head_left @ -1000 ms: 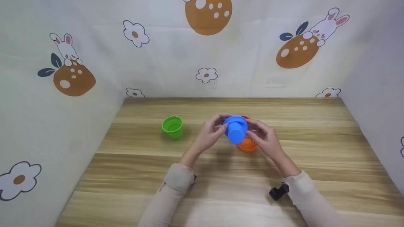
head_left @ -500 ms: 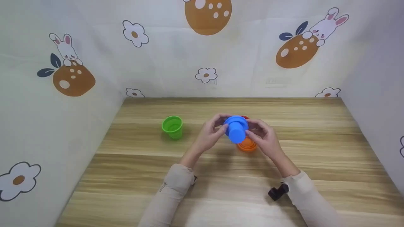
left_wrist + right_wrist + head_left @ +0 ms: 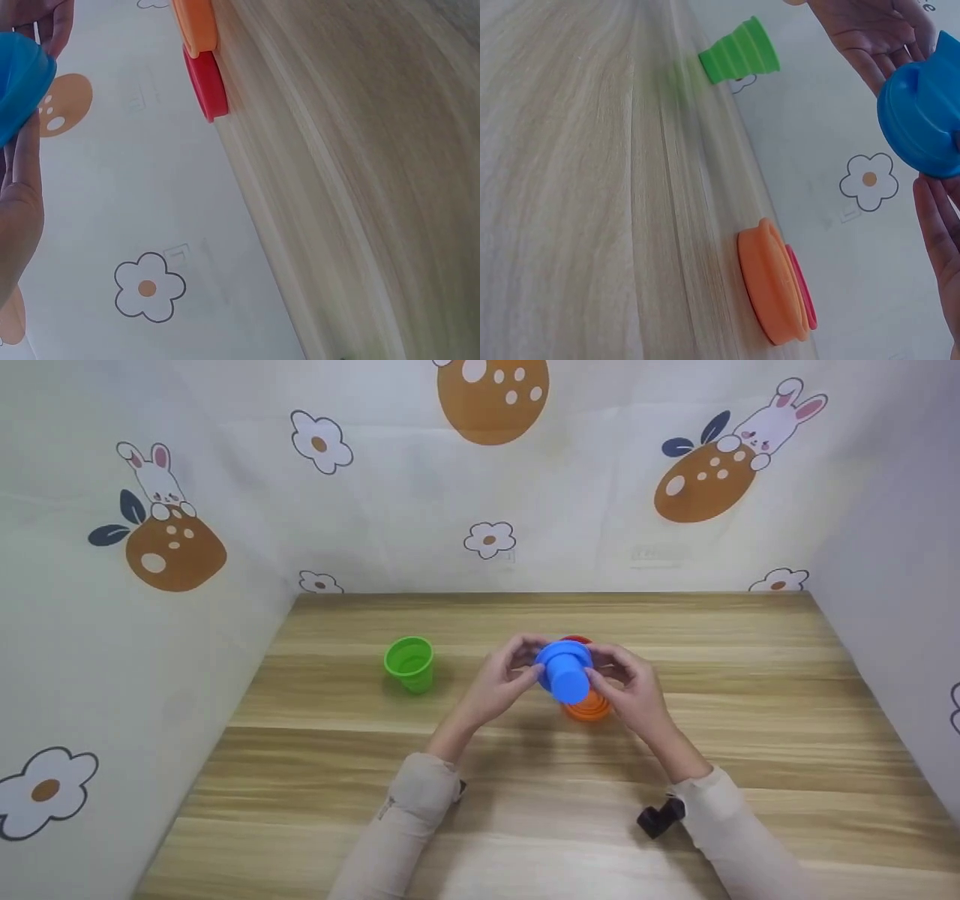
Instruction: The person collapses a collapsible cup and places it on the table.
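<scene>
A blue collapsible cup (image 3: 568, 679), partly unfolded, is held up above the table between both hands, its narrow base towards the head camera. My left hand (image 3: 501, 679) grips its rim from the left, thumb in front and fingers behind. On the other side my right hand (image 3: 628, 684) pinches it the same way. The right wrist view shows the blue cup (image 3: 922, 120) from the side, its wall bulging unevenly. Below and behind it, a flattened orange cup (image 3: 587, 709) lies on the table, and a red one (image 3: 577, 639) is mostly hidden behind the blue cup.
To the left a green cup (image 3: 411, 664) stands fully unfolded and upright on the wooden table (image 3: 337, 780). In the right wrist view, the orange cup (image 3: 769, 285) lies close to the red one (image 3: 802, 289). Patterned cloth walls (image 3: 397, 502) enclose the table's back and sides.
The blue cup has shifted slightly right and its base has tilted a little to the right. Both hands keep their hold; the green, orange and red cups stay in place.
</scene>
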`<state>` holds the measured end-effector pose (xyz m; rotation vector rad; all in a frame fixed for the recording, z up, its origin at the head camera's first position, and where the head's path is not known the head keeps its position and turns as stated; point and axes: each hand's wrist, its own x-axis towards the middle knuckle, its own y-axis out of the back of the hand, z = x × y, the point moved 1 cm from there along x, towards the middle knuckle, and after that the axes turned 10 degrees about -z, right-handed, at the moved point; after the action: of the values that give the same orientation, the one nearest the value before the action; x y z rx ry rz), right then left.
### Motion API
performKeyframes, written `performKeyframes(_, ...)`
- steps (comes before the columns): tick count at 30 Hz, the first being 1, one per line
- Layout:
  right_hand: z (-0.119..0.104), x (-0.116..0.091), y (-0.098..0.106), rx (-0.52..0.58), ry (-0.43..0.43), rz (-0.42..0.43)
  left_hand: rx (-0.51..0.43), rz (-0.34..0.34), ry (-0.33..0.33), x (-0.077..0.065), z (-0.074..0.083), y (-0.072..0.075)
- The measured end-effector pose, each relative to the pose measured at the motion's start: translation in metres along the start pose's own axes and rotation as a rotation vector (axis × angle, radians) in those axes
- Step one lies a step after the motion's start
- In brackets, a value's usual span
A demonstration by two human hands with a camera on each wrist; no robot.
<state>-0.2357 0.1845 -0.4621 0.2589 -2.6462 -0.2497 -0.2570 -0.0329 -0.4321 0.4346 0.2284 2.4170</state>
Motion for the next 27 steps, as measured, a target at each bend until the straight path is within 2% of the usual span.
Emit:
performKeyframes(5,0.0,-0.0002,-0.0006,-0.062,-0.008,0.005,0.037,-0.029,0.014,-0.0007,-0.0015,-0.0005)
performKeyframes(11,-0.0004,-0.0006,-0.0022,-0.162,0.044,-0.014,0.045,-0.06,0.041,0.0,0.0016,-0.0019)
performKeyframes(17,-0.0011,-0.0013,-0.0026,-0.241,0.056,-0.037,0.098,-0.085,0.089,0.0028,0.0038,-0.0042)
performKeyframes(27,-0.0002,-0.0003,-0.0022,-0.3,0.091,-0.109,0.138,-0.07,0.085,0.0036,0.0029,-0.0054)
